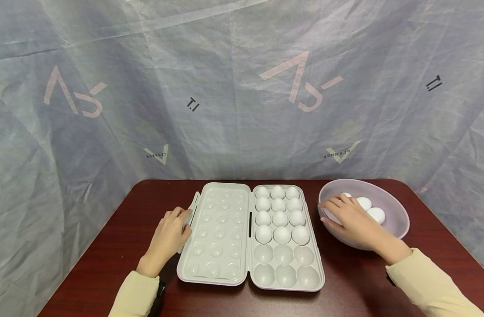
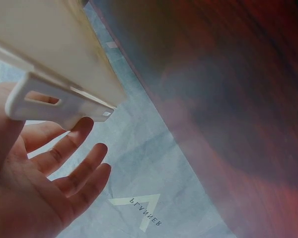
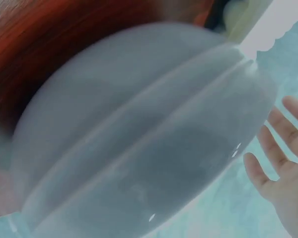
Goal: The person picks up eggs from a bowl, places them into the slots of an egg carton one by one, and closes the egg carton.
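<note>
An egg carton lies open on the table, its pale lid [image 1: 217, 250] on the left and its egg tray [image 1: 320, 281] on the right. White eggs [image 1: 282, 235] sit in the tray's farther rows; the nearer cups show bare hollows. At the lid's left edge, my left hand [image 1: 167, 232] pinches the slotted latch flap [image 2: 64, 106] between thumb and fingers. My right hand [image 1: 352, 219] hovers over the left side of a pale purple bowl [image 1: 398, 219], fingers spread. Loose white eggs [image 1: 376, 215] lie in the bowl, some partly hidden by that hand.
The carton and bowl share a dark reddish-brown table [image 1: 119, 251], the bowl to the right of the carton. Behind the table hangs a grey printed curtain [image 1: 226, 132].
</note>
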The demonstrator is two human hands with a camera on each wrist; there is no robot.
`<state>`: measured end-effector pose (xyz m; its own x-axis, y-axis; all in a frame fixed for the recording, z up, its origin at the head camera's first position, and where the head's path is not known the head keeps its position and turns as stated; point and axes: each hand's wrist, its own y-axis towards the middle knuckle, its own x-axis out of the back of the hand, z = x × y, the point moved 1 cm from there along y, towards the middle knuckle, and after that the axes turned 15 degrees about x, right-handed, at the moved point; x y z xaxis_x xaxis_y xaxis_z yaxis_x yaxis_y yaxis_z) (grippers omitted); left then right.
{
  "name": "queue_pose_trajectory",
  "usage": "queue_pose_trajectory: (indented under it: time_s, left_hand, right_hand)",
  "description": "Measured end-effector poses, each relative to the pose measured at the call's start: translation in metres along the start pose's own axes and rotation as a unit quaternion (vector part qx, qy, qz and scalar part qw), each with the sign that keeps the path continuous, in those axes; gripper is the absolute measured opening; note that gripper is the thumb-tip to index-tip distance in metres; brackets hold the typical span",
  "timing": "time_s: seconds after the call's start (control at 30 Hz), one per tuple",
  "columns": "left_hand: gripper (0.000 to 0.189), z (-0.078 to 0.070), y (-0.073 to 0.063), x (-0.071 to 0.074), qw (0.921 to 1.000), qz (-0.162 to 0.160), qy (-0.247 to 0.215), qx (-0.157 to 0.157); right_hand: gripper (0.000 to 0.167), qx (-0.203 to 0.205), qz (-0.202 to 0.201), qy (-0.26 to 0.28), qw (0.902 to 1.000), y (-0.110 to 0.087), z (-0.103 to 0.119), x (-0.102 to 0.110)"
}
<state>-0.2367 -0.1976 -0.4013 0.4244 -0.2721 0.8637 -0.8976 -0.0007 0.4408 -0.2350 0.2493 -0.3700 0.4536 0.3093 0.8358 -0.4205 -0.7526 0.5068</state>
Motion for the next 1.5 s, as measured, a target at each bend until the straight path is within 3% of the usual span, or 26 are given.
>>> queue_pose_trajectory:
  time_s: [0.27, 0.6, 1.03, 1.5]
  left_hand:
    - [0.036, 0.000, 0.000, 0.000, 1.0000, -0.001, 0.001, -0.001]
    - [0.035, 0.001, 0.000, -0.001, 1.0000, -0.003, 0.002, -0.003]
    - [0.036, 0.001, -0.001, -0.001, 1.0000, 0.001, 0.002, 0.000]
    - [0.036, 0.002, 0.000, -0.002, 1.0000, 0.002, 0.000, 0.002]
  right_hand:
    - [0.028, -0.022, 0.014, -0.001, 0.9997, -0.018, -0.014, 0.004]
    - [0.022, -0.094, 0.085, 0.035, 0.9913, -0.039, -0.024, 0.004]
    - [0.029, -0.090, 0.141, 0.060, 0.9841, -0.049, -0.033, 0.004]
    - [0.026, -0.102, 0.188, 0.085, 0.9732, -0.044, -0.033, 0.006]
